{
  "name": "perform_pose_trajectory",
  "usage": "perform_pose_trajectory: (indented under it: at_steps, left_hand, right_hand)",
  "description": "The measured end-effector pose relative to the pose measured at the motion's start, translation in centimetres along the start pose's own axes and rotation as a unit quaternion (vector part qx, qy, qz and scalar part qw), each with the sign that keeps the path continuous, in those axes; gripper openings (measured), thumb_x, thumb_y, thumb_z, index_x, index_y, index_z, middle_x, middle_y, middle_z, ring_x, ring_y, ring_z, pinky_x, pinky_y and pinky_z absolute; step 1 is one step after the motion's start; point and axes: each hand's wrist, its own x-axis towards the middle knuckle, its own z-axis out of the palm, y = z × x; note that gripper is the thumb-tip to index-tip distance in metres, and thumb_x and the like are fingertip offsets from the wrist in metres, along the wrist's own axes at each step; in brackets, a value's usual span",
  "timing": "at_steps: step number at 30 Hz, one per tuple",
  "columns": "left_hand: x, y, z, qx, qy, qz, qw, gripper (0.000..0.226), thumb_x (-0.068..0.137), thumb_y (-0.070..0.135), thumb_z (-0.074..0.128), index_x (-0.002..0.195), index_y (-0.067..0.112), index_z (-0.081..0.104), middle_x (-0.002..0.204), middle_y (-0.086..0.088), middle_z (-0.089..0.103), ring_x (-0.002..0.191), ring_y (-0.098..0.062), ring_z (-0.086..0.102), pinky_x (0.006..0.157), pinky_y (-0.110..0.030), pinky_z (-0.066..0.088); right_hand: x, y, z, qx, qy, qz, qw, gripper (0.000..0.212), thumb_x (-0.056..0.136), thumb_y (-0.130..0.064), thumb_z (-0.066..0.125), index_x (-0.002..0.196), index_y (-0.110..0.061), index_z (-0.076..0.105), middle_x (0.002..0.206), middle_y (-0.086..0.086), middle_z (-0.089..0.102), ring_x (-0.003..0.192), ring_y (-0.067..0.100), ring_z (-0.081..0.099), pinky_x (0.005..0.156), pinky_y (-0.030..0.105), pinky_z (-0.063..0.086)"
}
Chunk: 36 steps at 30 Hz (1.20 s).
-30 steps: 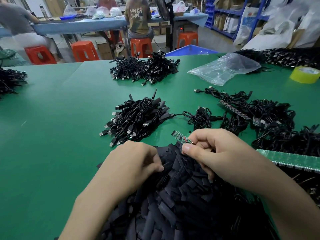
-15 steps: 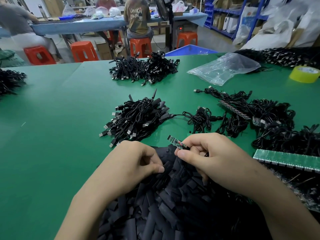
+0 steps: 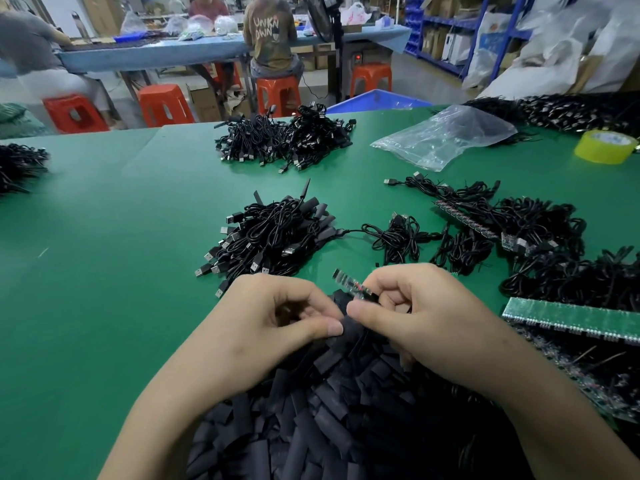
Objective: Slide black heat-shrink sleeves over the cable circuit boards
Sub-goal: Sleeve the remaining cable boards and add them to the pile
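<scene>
Open green table (image 3: 90, 278) lies left; cable piles (image 3: 273, 237) block ahead.

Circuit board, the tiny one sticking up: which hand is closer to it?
Right. The right hand pinches the circuit board at its near end. The left hand is just to its left, pinching a black sleeve, not touching the board.

Workshop interior, even light. Green-covered worktable (image 3: 104, 237) fills foreground. Behind it, long blue-topped bench (image 3: 156, 55) with orange plastic stools (image 3: 164, 103) beneath. Person in brown printed tee (image 3: 273, 36) sits on 1 stool, back to camera; person in grey (image 3: 24, 43) at left edge. Black standing fan (image 3: 325, 15) beside bench. Blue metal shelving (image 3: 481, 32) at right rear, white plastic sacks (image 3: 554, 53) heaped in front. Cardboard box (image 3: 204, 102) on grey floor (image 3: 415, 77).
</scene>
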Motion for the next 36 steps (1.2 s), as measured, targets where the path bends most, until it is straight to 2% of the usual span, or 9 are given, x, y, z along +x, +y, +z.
perform_pose_trajectory:
  at_steps: [3, 7, 12, 16, 21, 24, 28, 32, 36]
  left_hand:
    - [0.1, 0.9, 0.6, 0.082, 0.092, 0.08, 0.989, 0.023, 0.072, 0.048, 0.084, 0.091, 0.036, 0.078, 0.082, 0.015, 0.072, 0.079, -0.004, 0.068, 0.069, -0.015, 0.049]
    - [0.1, 1.7, 1.3, 0.199, 0.181, 0.178, 0.946, 0.023, 0.084, 0.043, 0.078, 0.099, 0.026, 0.079, 0.088, 0.012, 0.071, 0.078, -0.007, 0.067, 0.068, -0.031, 0.055]
    - [-0.1, 1.4, 1.0, 0.178, 0.228, 0.197, 0.937, 0.019, 0.086, 0.032, 0.078, 0.097, 0.018, 0.082, 0.092, 0.008, 0.075, 0.083, -0.009, 0.071, 0.07, -0.031, 0.057]
    - [-0.4, 1.6, 0.2, 0.141, 0.245, 0.186, 0.941, 0.017, 0.084, 0.027, 0.079, 0.096, 0.016, 0.082, 0.093, 0.008, 0.075, 0.086, -0.003, 0.07, 0.076, -0.018, 0.053]
    - [-0.4, 1.8, 0.0, 0.122, 0.241, 0.189, 0.944, 0.014, 0.083, 0.024, 0.079, 0.095, 0.017, 0.081, 0.092, 0.008, 0.075, 0.083, -0.003, 0.07, 0.077, -0.015, 0.051]
    - [-0.3, 2.0, 0.2, 0.114, 0.233, 0.196, 0.945, 0.014, 0.082, 0.023, 0.079, 0.094, 0.017, 0.081, 0.091, 0.008, 0.075, 0.084, -0.004, 0.07, 0.077, -0.013, 0.05]
    - [-0.3, 2.1, 0.2, 0.117, 0.224, 0.201, 0.947, 0.015, 0.081, 0.023, 0.08, 0.094, 0.015, 0.081, 0.091, 0.007, 0.074, 0.084, -0.003, 0.07, 0.078, -0.014, 0.051]
    - [-0.4, 2.1, 0.0, 0.126, 0.212, 0.199, 0.949, 0.015, 0.082, 0.026, 0.079, 0.094, 0.017, 0.082, 0.092, 0.009, 0.074, 0.084, -0.001, 0.069, 0.079, -0.012, 0.049]
    - [-0.4, 2.0, -0.1, 0.132, 0.198, 0.196, 0.951, 0.016, 0.081, 0.028, 0.079, 0.094, 0.018, 0.082, 0.092, 0.009, 0.073, 0.084, -0.002, 0.069, 0.078, -0.013, 0.05]
  right_hand:
    - [0.0, 0.1, 0.0, 0.083, 0.065, 0.013, 0.994, 0.034, 0.095, -0.03, 0.068, 0.077, -0.003, 0.059, 0.049, 0.014, 0.044, 0.04, 0.018, 0.046, 0.05, 0.044, 0.044]
    - [-0.2, -0.2, -0.2, 0.18, 0.073, 0.023, 0.981, 0.032, 0.097, -0.025, 0.066, 0.076, -0.002, 0.06, 0.043, 0.002, 0.046, 0.036, 0.017, 0.045, 0.047, 0.032, 0.044]
    - [-0.5, -1.1, -1.4, 0.266, 0.031, 0.024, 0.963, 0.035, 0.096, -0.041, 0.057, 0.08, -0.012, 0.068, 0.054, 0.002, 0.044, 0.047, 0.017, 0.045, 0.051, 0.027, 0.05]
    - [-1.2, -0.7, -3.6, 0.161, -0.007, 0.007, 0.987, 0.044, 0.104, -0.043, 0.048, 0.072, -0.016, 0.061, 0.055, 0.0, 0.039, 0.048, 0.016, 0.041, 0.053, 0.027, 0.049]
    - [-1.7, -1.0, -4.5, 0.069, -0.05, -0.006, 0.996, 0.043, 0.092, -0.056, 0.052, 0.072, -0.018, 0.059, 0.053, 0.0, 0.036, 0.048, 0.021, 0.037, 0.051, 0.035, 0.049]
    - [-1.8, -1.3, -4.3, 0.056, -0.049, -0.019, 0.997, 0.043, 0.092, -0.054, 0.052, 0.072, -0.017, 0.06, 0.052, -0.001, 0.038, 0.047, 0.018, 0.039, 0.048, 0.031, 0.049]
    - [-1.7, -1.4, -4.0, 0.039, -0.044, -0.021, 0.998, 0.044, 0.092, -0.054, 0.051, 0.072, -0.016, 0.059, 0.049, -0.003, 0.038, 0.045, 0.016, 0.038, 0.047, 0.041, 0.047]
    - [-1.7, -1.5, -3.9, 0.038, -0.035, -0.024, 0.998, 0.043, 0.092, -0.053, 0.052, 0.071, -0.016, 0.059, 0.046, -0.003, 0.038, 0.043, 0.011, 0.038, 0.046, 0.029, 0.048]
    - [-1.6, -1.5, -3.8, 0.058, -0.036, -0.015, 0.998, 0.042, 0.093, -0.05, 0.053, 0.068, -0.017, 0.059, 0.047, -0.003, 0.037, 0.043, 0.011, 0.038, 0.047, 0.027, 0.048]
